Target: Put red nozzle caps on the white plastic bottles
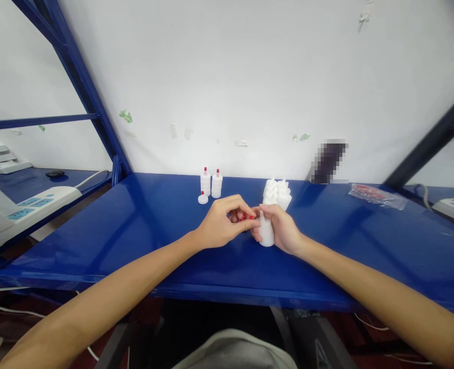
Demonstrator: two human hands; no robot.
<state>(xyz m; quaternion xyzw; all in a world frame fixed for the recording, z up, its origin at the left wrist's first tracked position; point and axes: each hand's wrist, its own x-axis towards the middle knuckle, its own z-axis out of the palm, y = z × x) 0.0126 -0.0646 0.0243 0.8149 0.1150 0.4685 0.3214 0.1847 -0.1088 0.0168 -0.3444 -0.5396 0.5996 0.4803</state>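
Right hand (283, 228) is wrapped around a white bottle (266, 233) standing on the blue tabletop (142, 225); left hand (221, 223) meets it, fingers pinched on small red caps (246, 217). Far behind stand two capped bottles (210, 183), with a cluster of uncapped bottles (277, 192) to their right.

Two capped bottles (210, 183), one loose cap (203, 198), one held bottle (266, 231), one bag (377, 196); the uncapped cluster (276, 193) is uncountable.

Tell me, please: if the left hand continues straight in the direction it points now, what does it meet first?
The left hand points right, so it would first meet the white bottle held in the right hand. They look almost touching already.
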